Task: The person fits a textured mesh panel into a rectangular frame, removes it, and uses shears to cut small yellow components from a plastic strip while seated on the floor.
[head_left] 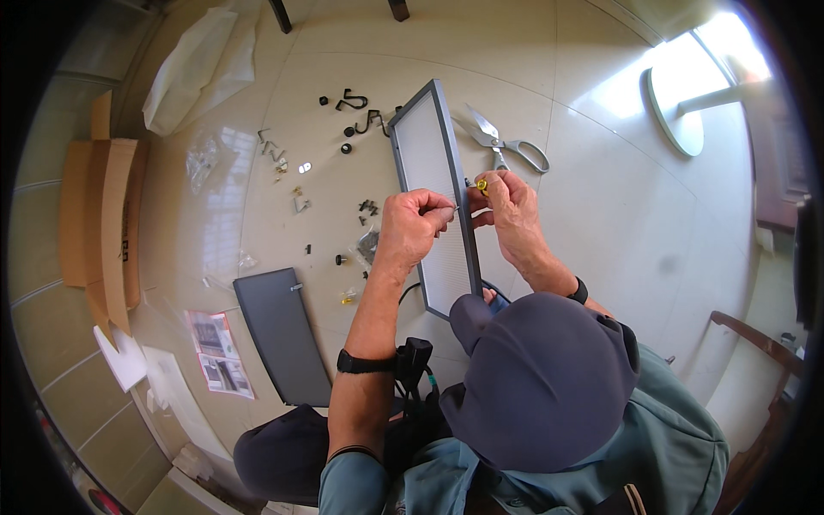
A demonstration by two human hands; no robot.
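Note:
A long panel with a grey frame and a pale ribbed face (427,146) stands tilted on its edge in front of me. My left hand (410,225) is over its pale face, thumb and finger pinched at the right-hand frame bar on a tiny thin piece too small to name. On the outer side of that bar, my right hand (513,215) grips a small yellow-ended tool (482,186) whose other end is mostly hidden by fingers. Just beyond the right hand, large scissors (500,156) lie on the floor with their blades apart.
Black hooks (353,101), black knobs, small metal brackets (273,152) and dark screws (368,207) lie scattered left of the panel. Farther left are a dark grey panel (279,330), a printed sheet (221,354) and an opened cardboard box (113,223). A round-based stand (672,116) is at right.

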